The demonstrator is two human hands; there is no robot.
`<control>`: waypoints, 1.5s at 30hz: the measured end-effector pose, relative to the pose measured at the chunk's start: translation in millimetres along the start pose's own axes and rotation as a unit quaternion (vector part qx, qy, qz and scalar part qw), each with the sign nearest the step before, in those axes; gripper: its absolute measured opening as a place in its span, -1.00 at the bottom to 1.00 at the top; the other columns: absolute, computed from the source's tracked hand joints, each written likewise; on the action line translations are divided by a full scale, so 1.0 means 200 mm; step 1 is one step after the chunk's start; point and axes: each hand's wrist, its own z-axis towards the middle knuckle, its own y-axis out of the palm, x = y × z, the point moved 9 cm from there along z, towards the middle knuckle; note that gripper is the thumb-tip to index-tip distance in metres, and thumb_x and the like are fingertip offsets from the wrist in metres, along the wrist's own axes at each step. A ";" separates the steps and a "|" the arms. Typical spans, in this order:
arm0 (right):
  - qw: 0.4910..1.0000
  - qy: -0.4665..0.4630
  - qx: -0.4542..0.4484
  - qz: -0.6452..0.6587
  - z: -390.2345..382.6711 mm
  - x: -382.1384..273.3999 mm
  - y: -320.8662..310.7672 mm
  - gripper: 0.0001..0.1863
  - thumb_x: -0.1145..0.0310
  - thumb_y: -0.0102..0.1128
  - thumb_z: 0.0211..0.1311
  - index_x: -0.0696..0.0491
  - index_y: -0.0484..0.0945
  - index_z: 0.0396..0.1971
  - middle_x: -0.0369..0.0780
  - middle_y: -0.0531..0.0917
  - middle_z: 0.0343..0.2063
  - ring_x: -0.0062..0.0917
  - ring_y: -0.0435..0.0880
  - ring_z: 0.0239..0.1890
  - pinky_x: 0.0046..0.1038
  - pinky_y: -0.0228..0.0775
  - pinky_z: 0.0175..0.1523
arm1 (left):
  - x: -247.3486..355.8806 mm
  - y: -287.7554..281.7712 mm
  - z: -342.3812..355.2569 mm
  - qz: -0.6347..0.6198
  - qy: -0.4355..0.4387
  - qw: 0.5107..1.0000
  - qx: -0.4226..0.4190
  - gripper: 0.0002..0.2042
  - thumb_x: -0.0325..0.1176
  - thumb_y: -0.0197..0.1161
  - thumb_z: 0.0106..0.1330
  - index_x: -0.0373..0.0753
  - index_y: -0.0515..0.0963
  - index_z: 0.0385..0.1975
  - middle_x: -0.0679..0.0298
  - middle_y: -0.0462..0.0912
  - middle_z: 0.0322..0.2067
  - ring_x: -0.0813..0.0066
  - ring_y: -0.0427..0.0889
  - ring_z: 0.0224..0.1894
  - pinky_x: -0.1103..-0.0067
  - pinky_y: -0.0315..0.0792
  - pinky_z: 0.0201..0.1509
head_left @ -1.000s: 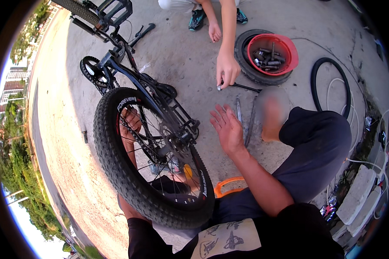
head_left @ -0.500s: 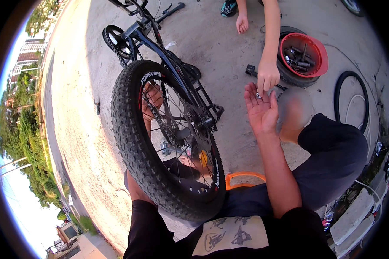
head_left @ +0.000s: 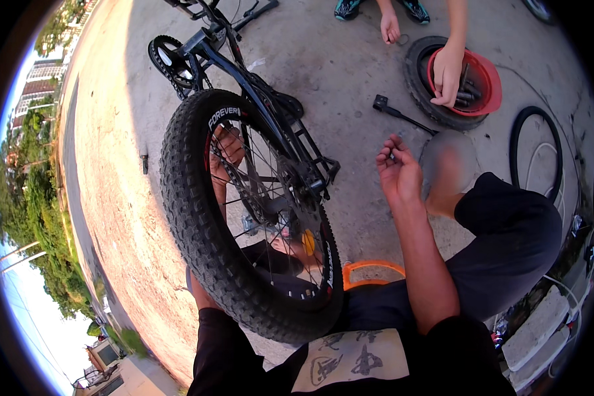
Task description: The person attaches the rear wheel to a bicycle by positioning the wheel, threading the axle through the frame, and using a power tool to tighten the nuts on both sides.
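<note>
My left hand (head_left: 228, 146) is closed behind the spokes of a bicycle's fat black tire (head_left: 191, 204); what it grips is unclear. The dark bicycle frame (head_left: 247, 86) extends away from me, tilted, with crank and chainring (head_left: 168, 63) at upper left. My right hand (head_left: 397, 170), palm up right of the wheel, has curled fingers around a small metal part (head_left: 391, 156), perhaps a nut. Beyond it lies a long black-handled tool (head_left: 409, 117) on the concrete.
Another person's hand (head_left: 447, 72) dips into a red container (head_left: 486, 92) of sockets, resting on a loose tire (head_left: 426, 109). Rightward lie a black tube (head_left: 558, 138), cables and concrete blocks (head_left: 534, 330). An orange plastic item (head_left: 369, 267) is by my legs.
The other person's hand has left a small metal part in my right palm and moved to the red container. My right hand has shifted rightward and its fingers have curled.
</note>
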 end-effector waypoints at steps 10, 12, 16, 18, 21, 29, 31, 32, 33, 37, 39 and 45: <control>0.991 0.017 0.128 -0.036 0.31 -0.11 -0.22 -0.75 0.53 0.00 0.23 0.18 0.50 -0.10 -0.25 0.53 -0.38 -0.59 0.47 -0.43 -0.55 0.34 -0.38 | -0.05 0.05 0.05 0.000 -0.033 0.993 0.116 -0.75 -0.28 0.14 0.42 -0.20 0.37 -0.51 0.40 0.28 -0.63 0.57 0.29 -0.62 0.60 0.29 -0.58; 0.980 -0.027 0.131 -0.146 0.36 -0.19 -0.24 -0.81 0.47 0.05 0.25 0.15 0.55 -0.17 -0.30 0.53 -0.46 -0.65 0.46 -0.47 -0.59 0.30 -0.43 | -0.07 0.01 0.07 0.000 -0.041 0.991 0.127 -0.78 -0.30 0.14 0.41 -0.21 0.39 -0.49 0.41 0.27 -0.64 0.58 0.29 -0.63 0.60 0.28 -0.60; 0.962 -0.029 0.114 -0.246 0.45 -0.15 -0.22 -0.79 0.42 0.09 0.26 0.14 0.57 -0.16 -0.32 0.53 -0.48 -0.70 0.43 -0.47 -0.62 0.26 -0.46 | -0.02 0.02 0.01 0.037 -0.023 0.985 0.166 -0.79 -0.30 0.11 0.42 -0.20 0.44 -0.47 0.43 0.23 -0.68 0.62 0.25 -0.66 0.65 0.24 -0.66; 0.936 -0.043 0.116 -0.329 0.58 -0.18 -0.32 -0.75 0.37 0.15 0.22 0.16 0.60 -0.15 -0.24 0.61 -0.46 -0.56 0.56 -0.38 -0.51 0.40 -0.33 | -0.04 0.03 0.04 0.035 -0.030 0.982 0.182 -0.76 -0.30 0.08 0.44 -0.20 0.41 -0.52 0.42 0.22 -0.69 0.62 0.25 -0.66 0.65 0.22 -0.68; 0.729 -0.178 0.146 -0.645 0.72 -0.36 -0.35 -0.57 0.32 0.21 0.17 0.17 0.51 0.04 -0.05 0.65 -0.25 -0.29 0.65 -0.13 -0.30 0.48 -0.07 | -0.05 0.01 0.05 0.044 -0.028 0.982 0.183 -0.75 -0.31 0.08 0.44 -0.20 0.40 -0.53 0.42 0.22 -0.69 0.62 0.26 -0.66 0.65 0.23 -0.68; 0.383 -0.109 0.059 -0.915 0.88 -0.41 -0.31 -0.40 0.22 0.26 0.19 0.14 0.31 0.17 0.08 0.57 -0.04 -0.07 0.55 0.07 -0.12 0.40 0.13 | -0.03 0.03 0.04 0.063 -0.018 0.981 0.183 -0.71 -0.28 0.13 0.44 -0.18 0.29 -0.55 0.42 0.23 -0.67 0.62 0.26 -0.66 0.66 0.25 -0.65; 0.363 -0.057 0.060 -0.928 0.93 -0.41 -0.37 -0.46 0.22 0.26 0.19 0.15 0.35 0.10 0.06 0.56 -0.01 -0.09 0.54 0.09 -0.14 0.39 0.16 | -0.03 0.03 0.04 0.072 -0.013 0.980 0.184 -0.71 -0.28 0.14 0.43 -0.17 0.28 -0.54 0.42 0.23 -0.67 0.62 0.26 -0.66 0.66 0.26 -0.65; 0.343 -0.096 0.035 -0.934 0.95 -0.41 -0.36 -0.57 0.26 0.23 0.21 0.14 0.39 0.01 0.04 0.57 -0.04 -0.08 0.56 0.07 -0.14 0.42 0.13 | -0.04 0.03 0.05 0.067 -0.004 0.980 0.187 -0.71 -0.30 0.15 0.42 -0.17 0.29 -0.55 0.42 0.23 -0.66 0.61 0.28 -0.65 0.66 0.27 -0.66; 0.321 -0.134 0.011 -0.937 0.96 -0.40 -0.34 -0.67 0.31 0.19 0.22 0.14 0.44 -0.08 0.03 0.59 -0.07 -0.08 0.58 0.04 -0.13 0.44 0.10 | -0.04 0.04 0.05 0.072 -0.006 0.980 0.187 -0.71 -0.29 0.17 0.41 -0.17 0.29 -0.55 0.42 0.23 -0.66 0.62 0.29 -0.65 0.67 0.27 -0.66; 0.218 -0.172 -0.052 -0.959 1.01 -0.34 -0.39 -0.80 0.37 0.10 0.24 0.10 0.51 -0.19 -0.02 0.65 -0.14 -0.11 0.65 -0.06 -0.13 0.48 0.02 | -0.03 0.03 0.04 0.085 0.014 0.975 0.204 -0.73 -0.30 0.14 0.43 -0.18 0.31 -0.54 0.43 0.24 -0.66 0.64 0.28 -0.68 0.70 0.26 -0.68; 0.213 -0.123 -0.087 -0.965 0.98 -0.28 -0.41 -0.81 0.35 0.03 0.23 0.12 0.54 -0.26 0.00 0.67 -0.23 -0.09 0.68 -0.15 -0.11 0.49 -0.04 | -0.03 0.02 0.03 0.084 0.027 0.971 0.221 -0.73 -0.31 0.14 0.43 -0.17 0.31 -0.54 0.43 0.24 -0.67 0.64 0.26 -0.69 0.69 0.25 -0.70; 0.438 -0.118 -0.107 -0.885 0.57 -0.16 -0.11 -0.65 0.15 -0.02 0.36 0.19 0.49 -0.30 0.09 0.64 -0.32 0.05 0.62 -0.21 -0.03 0.41 -0.10 | 0.00 -0.05 0.01 0.117 0.035 0.971 0.207 -0.78 -0.26 0.13 0.43 -0.19 0.38 -0.46 0.43 0.21 -0.64 0.62 0.24 -0.64 0.67 0.28 -0.67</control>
